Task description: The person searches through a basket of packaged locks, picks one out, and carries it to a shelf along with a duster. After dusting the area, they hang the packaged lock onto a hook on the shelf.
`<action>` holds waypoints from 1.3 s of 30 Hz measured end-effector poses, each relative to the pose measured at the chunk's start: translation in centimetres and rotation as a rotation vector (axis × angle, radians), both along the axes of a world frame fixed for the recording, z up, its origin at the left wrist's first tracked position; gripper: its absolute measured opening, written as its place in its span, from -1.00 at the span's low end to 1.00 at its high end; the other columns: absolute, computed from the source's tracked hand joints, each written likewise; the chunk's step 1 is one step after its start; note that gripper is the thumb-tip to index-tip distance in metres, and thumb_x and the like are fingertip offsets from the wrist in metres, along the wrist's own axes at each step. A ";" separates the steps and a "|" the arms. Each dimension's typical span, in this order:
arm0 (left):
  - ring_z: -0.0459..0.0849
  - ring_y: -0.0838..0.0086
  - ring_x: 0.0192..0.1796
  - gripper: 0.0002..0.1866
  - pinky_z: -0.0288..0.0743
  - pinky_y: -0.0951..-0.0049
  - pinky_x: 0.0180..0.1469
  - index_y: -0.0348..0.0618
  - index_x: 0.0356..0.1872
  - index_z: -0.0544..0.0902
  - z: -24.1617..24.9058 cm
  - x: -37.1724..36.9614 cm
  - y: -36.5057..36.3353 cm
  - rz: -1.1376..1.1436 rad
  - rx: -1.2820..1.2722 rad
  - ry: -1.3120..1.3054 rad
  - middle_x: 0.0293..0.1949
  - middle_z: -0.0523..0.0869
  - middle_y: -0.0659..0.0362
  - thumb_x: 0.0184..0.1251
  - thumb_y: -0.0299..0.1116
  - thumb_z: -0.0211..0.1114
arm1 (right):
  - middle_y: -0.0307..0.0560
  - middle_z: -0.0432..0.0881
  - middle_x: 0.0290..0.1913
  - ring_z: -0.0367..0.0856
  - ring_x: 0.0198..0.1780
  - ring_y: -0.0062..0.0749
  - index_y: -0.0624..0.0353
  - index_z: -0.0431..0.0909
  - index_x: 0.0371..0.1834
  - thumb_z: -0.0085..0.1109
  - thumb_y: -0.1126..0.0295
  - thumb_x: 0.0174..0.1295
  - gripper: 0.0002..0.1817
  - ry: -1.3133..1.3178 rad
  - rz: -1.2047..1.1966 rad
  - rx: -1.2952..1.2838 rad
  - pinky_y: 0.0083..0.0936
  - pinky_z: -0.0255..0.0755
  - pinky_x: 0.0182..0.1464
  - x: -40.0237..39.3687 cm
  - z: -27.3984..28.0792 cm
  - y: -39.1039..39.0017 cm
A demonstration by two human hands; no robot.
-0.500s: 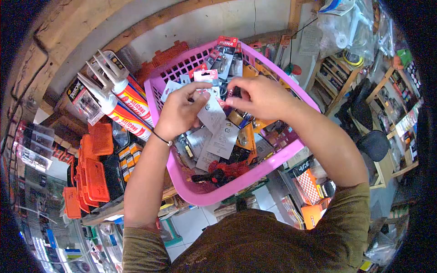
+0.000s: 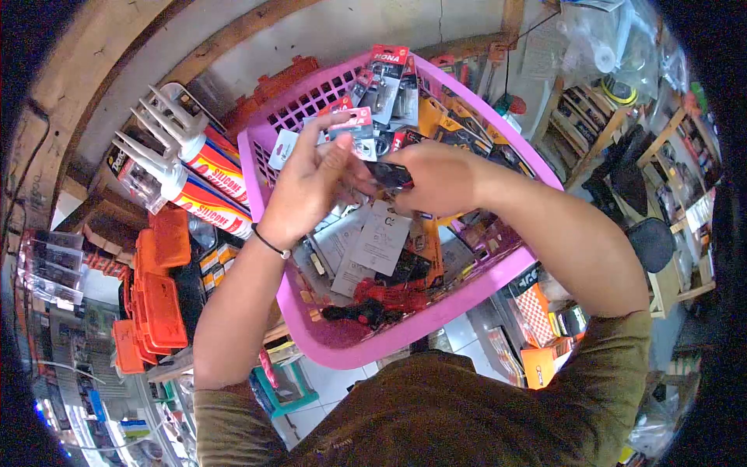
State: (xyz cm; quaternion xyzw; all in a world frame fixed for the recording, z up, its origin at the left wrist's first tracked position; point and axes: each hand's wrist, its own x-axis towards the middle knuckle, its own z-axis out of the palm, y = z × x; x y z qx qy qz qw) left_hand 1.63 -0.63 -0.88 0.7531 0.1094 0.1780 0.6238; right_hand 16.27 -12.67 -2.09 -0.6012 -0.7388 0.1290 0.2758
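Over the pink plastic basket [image 2: 346, 356], my left hand [image 2: 305, 187] is closed on a carded pack [image 2: 356, 121] with a red-and-white top. Its thumb and index finger pinch the card's edge, and the lower part is hidden. My right hand [image 2: 445, 177] is closed around a small black object [image 2: 389, 176] beside that pack; its kind cannot be made out. Below both hands lie grey-white cards [image 2: 381, 237] with print on them. A red-topped MONA pack [image 2: 387, 82] leans at the basket's far side, and a red-and-black item [image 2: 381, 303] lies near its front.
Silicone sealant tubes [image 2: 208, 210] with pale nozzles stand left of the basket. Orange toolboxes [image 2: 159, 303] are further left. Clear bags [image 2: 607, 43] hang at upper right, above wooden shelves [image 2: 583, 124]. An orange-and-white box [image 2: 535, 315] sits below the basket's right side.
The carded pack has been raised and turned, so its grey-white back no longer shows. My right hand has moved slightly down, with the black object now visible at its fingers. The view has shifted a little.
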 end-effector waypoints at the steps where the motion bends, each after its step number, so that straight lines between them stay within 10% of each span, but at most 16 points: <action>1: 0.61 0.48 -0.46 -0.65 0.42 0.51 -0.49 -0.17 -0.05 0.34 -0.2 0.0 0.6 0.061 0.002 0.039 -0.55 0.54 0.14 0.29 -0.13 0.01 | 0.10 0.53 -0.49 0.55 -0.44 -0.08 0.28 0.42 -0.34 0.09 0.36 -0.14 -0.72 -0.003 -0.039 -0.043 -0.29 0.41 -0.34 0.3 0.0 0.0; 5: 0.60 0.31 -0.48 -0.78 0.41 0.35 -0.43 -0.24 -0.46 0.54 -3.0 0.3 2.7 0.018 0.819 0.221 -0.52 0.60 0.01 0.14 -0.26 0.13 | -0.11 0.52 -0.57 0.52 -0.61 -0.49 0.15 0.44 -0.26 0.04 0.40 -0.05 -0.77 0.352 -0.206 -0.483 -0.55 0.40 -0.57 1.6 1.7 -0.5; 8: 0.58 0.25 -0.29 -0.68 0.42 0.36 -0.19 -0.24 -0.28 0.54 -2.2 0.4 1.2 -0.217 0.926 0.738 -0.36 0.60 -0.01 0.04 -0.20 0.24 | -0.17 0.51 -0.59 0.51 -0.64 -0.53 0.09 0.45 -0.20 0.03 0.40 -0.02 -0.74 0.290 -0.266 -0.469 -0.60 0.38 -0.62 2.5 2.1 -0.8; 11: 0.57 0.14 -0.25 -0.53 0.43 0.31 -0.16 -0.23 -0.21 0.53 -2.6 -0.3 0.7 -0.246 1.118 0.558 -0.28 0.59 -0.04 0.00 -0.02 0.24 | -0.04 0.54 -0.61 0.55 -0.65 -0.36 0.21 0.46 -0.36 0.02 0.32 -0.04 -0.78 0.247 -0.282 -0.383 -0.47 0.42 -0.62 2.6 2.1 -0.9; 23: 0.60 0.18 -0.35 -0.12 0.49 0.28 -0.31 -0.41 -0.23 0.47 -3.3 0.5 -2.9 -0.230 1.415 0.689 -0.36 0.57 -0.09 -0.34 0.34 0.25 | -0.14 0.48 -0.62 0.45 -0.68 -0.47 0.23 0.49 -0.24 0.06 0.37 -0.09 -0.70 0.374 -0.523 -0.049 -0.53 0.33 -0.63 3.5 1.4 -0.3; 25: 0.60 0.18 -0.35 -0.14 0.49 0.29 -0.31 -0.39 -0.24 0.48 -3.4 0.4 -2.9 -0.228 1.430 0.699 -0.35 0.57 -0.08 -0.33 0.33 0.26 | 0.12 0.58 -0.45 0.56 -0.37 -0.06 0.19 0.54 -0.35 0.07 0.18 -0.13 -0.66 0.264 -0.561 -0.030 -0.29 0.42 -0.25 3.7 1.2 -0.2; 39: 0.63 0.17 -0.28 -0.40 0.48 0.10 -0.24 -0.27 -0.24 0.57 -2.6 1.2 -5.2 -0.111 1.441 0.865 -0.35 0.63 -0.02 -0.15 0.11 0.26 | 0.01 0.58 -0.44 0.54 -0.40 -0.30 0.24 0.53 -0.21 0.11 0.28 -0.11 -0.62 0.212 -0.626 -0.002 -0.43 0.39 -0.27 3.7 0.8 -0.4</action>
